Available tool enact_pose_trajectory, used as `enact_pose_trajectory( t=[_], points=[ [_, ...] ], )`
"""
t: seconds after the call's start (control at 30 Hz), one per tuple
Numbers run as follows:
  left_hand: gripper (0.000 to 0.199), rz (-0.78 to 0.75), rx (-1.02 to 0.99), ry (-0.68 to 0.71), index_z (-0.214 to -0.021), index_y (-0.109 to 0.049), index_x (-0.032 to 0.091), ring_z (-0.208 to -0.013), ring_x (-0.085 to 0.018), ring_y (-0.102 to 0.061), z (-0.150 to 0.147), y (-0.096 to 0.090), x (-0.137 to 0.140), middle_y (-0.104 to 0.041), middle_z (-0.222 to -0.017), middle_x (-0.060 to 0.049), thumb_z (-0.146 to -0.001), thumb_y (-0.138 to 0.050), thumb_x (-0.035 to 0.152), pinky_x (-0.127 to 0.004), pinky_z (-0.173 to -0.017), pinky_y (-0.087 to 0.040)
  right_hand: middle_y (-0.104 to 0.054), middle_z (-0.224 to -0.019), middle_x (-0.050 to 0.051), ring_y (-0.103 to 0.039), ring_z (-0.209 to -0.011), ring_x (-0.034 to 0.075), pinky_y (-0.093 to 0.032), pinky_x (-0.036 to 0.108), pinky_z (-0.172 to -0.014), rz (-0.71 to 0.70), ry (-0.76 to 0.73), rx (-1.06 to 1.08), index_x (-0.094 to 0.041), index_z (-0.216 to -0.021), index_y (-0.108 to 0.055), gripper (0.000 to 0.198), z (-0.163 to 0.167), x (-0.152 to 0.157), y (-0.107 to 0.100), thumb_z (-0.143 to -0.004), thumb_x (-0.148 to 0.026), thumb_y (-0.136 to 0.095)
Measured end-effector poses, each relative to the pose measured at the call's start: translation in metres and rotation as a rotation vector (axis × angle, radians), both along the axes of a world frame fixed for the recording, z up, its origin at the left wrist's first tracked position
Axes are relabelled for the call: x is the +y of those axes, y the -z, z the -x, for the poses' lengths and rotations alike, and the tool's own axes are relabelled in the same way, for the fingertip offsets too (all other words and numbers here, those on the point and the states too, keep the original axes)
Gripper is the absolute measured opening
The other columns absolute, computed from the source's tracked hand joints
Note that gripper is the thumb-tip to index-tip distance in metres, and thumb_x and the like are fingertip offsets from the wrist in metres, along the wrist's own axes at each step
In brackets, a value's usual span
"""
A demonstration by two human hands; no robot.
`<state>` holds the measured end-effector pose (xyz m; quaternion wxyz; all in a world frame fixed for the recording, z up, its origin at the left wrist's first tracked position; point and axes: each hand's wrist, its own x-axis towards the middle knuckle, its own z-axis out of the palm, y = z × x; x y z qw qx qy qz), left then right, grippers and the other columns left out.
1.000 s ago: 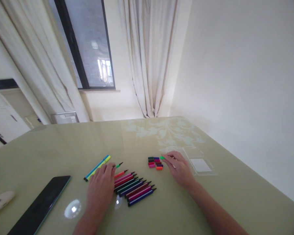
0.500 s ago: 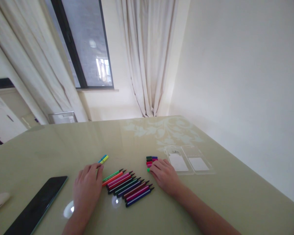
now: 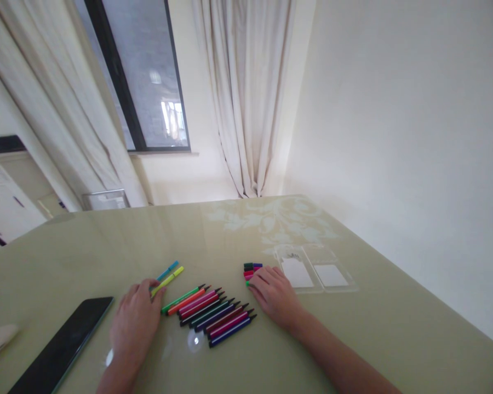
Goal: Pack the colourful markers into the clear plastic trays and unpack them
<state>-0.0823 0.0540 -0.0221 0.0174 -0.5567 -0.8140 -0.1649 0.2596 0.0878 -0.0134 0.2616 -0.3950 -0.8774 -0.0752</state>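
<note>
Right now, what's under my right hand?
Pen caps poke out past your right hand, dark green, blue and red among them, with a bright green cap at its edge. Whatever the hand covers can't be seen.

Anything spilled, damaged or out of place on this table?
Nothing stands out: the uncapped markers lie in a slanted row, loose caps sit grouped by the right hand, and the left hand holds the yellow marker.
</note>
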Motion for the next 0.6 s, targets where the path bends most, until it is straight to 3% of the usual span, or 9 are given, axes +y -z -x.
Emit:
enact_pose_trajectory(
  t=[0.1,0.2,0.33,0.43,0.53,0.6],
  points=[
    [0.039,-0.021,0.049,0.021,-0.106,-0.068,0.02,-0.097,-0.033,-0.063,0.004,0.0,0.001,-0.067,-0.099,-0.012,-0.099,-0.037,0.043,-0.043,-0.09,-0.047,-0.07,-0.096,0.004,-0.06,-0.09,0.021,-0.042,0.036,-0.083,0.012,-0.02,0.014,-0.02,-0.096,-0.066,0.001,0.0,0.0,0.0,-0.095,-0.02,-0.067],
    [0.037,-0.142,0.087,0.082,-0.102,-0.069,0.021,-0.096,-0.033,-0.062,-0.003,-0.002,0.004,-0.067,-0.102,-0.013,-0.099,-0.039,0.042,-0.045,-0.088,-0.047,-0.071,-0.104,0.007,-0.063,-0.096,0.023,-0.045,0.038,-0.087,-0.005,-0.061,0.076,-0.02,-0.108,-0.067,0.011,0.001,-0.003,-0.002,-0.099,-0.025,-0.063],
    [0.035,-0.391,0.008,0.467,-0.102,-0.066,0.023,-0.095,-0.026,-0.065,-0.041,-0.003,0.003,-0.072,-0.102,-0.008,-0.105,-0.038,0.044,-0.039,-0.087,-0.048,-0.069,-0.124,0.014,-0.062,-0.112,0.025,-0.047,0.04,-0.094,-0.074,-0.124,0.19,-0.017,-0.141,-0.053,0.042,0.005,-0.009,-0.01,-0.104,-0.037,-0.056],
    [0.03,-0.484,-0.006,0.704,-0.106,-0.064,0.024,-0.091,-0.022,-0.066,-0.077,-0.001,-0.006,-0.073,-0.096,-0.005,-0.107,-0.039,0.041,-0.035,-0.086,-0.048,-0.074,-0.112,0.009,-0.065,-0.099,0.021,-0.049,0.036,-0.088,-0.135,-0.189,0.233,-0.02,-0.132,-0.06,0.03,0.007,-0.013,-0.015,-0.104,-0.028,-0.057],
    [0.028,-0.502,-0.016,0.764,-0.106,-0.063,0.024,-0.086,-0.021,-0.066,-0.099,-0.002,-0.015,-0.071,-0.094,-0.004,-0.108,-0.038,0.035,-0.033,-0.081,-0.048,-0.074,-0.091,0.004,-0.063,-0.082,0.018,-0.049,0.033,-0.078,-0.165,-0.232,0.259,-0.02,-0.115,-0.068,0.016,0.006,-0.013,-0.015,-0.102,-0.022,-0.059],
    [0.028,-0.504,-0.019,0.774,-0.106,-0.063,0.024,-0.084,-0.021,-0.065,-0.104,-0.004,-0.019,-0.071,-0.092,-0.004,-0.108,-0.037,0.034,-0.033,-0.079,-0.049,-0.073,-0.091,0.006,-0.063,-0.084,0.019,-0.049,0.033,-0.079,-0.15,-0.239,0.273,-0.019,-0.115,-0.068,0.017,0.005,-0.012,-0.014,-0.101,-0.026,-0.062]
  ],
)
